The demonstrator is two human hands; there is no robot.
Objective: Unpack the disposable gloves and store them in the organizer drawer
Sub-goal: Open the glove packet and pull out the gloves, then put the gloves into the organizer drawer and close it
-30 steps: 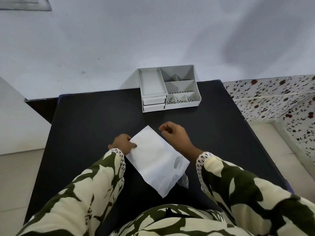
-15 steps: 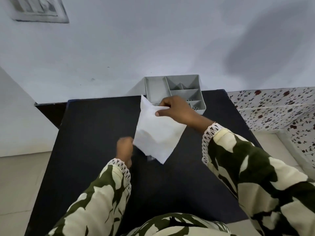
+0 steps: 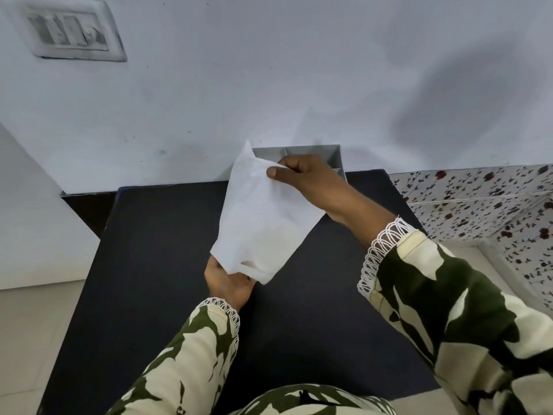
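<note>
A white paper packet of gloves (image 3: 263, 217) hangs lifted above the black table (image 3: 149, 265), tilted with its top corner toward the wall. My right hand (image 3: 311, 181) pinches the packet's upper edge between thumb and fingers. My left hand (image 3: 229, 283) is under the packet's lower end, fingers at its bottom opening; what they grip is hidden by the paper. The grey organizer (image 3: 311, 152) stands at the table's far edge against the wall, mostly hidden behind the packet and my right hand; its drawer is not visible.
A white wall rises behind the table, with a switch plate (image 3: 71, 34) at upper left. A floral-patterned surface (image 3: 478, 199) lies to the right. Pale floor tiles show on both sides of the table.
The packet went from lying flat on the table to being held up by my right hand. My left hand moved under its lower end. The view tilted upward.
</note>
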